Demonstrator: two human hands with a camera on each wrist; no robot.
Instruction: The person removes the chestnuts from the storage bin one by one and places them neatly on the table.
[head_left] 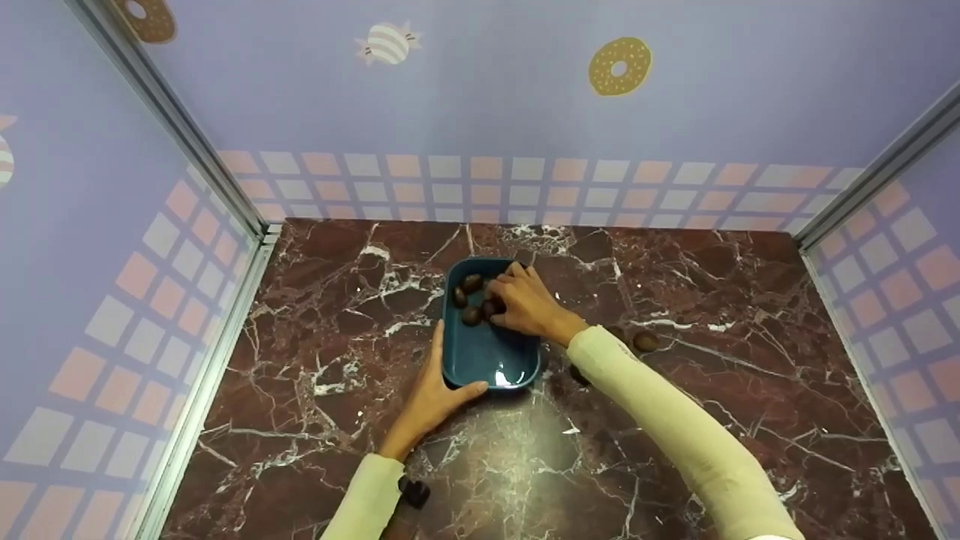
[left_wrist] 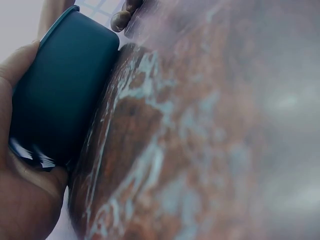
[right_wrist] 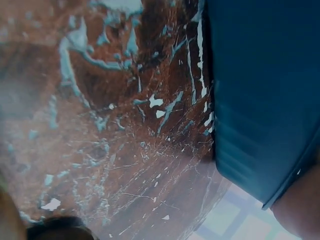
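Observation:
A deep teal rectangular dish (head_left: 491,360) sits on the marbled surface in the head view. My left hand (head_left: 442,390) holds its near left corner, fingers along the left side and thumb at the front rim; the left wrist view shows the palm against the dish wall (left_wrist: 60,90). Several glossy brown chestnuts (head_left: 472,315) lie in the far half of the dish. Over its far right part, my right hand (head_left: 527,300) has its fingers curled around a dark chestnut (head_left: 491,308), partly hidden by them. The right wrist view shows mostly the dish's outer wall (right_wrist: 265,95).
Right of the dish, a loose chestnut (head_left: 646,341) lies on the dark red marbled surface (head_left: 315,450). Another dark one (head_left: 578,374) is partly covered by the right sleeve (head_left: 675,427). Lilac panels with a checked border (head_left: 487,187) enclose the back and both sides.

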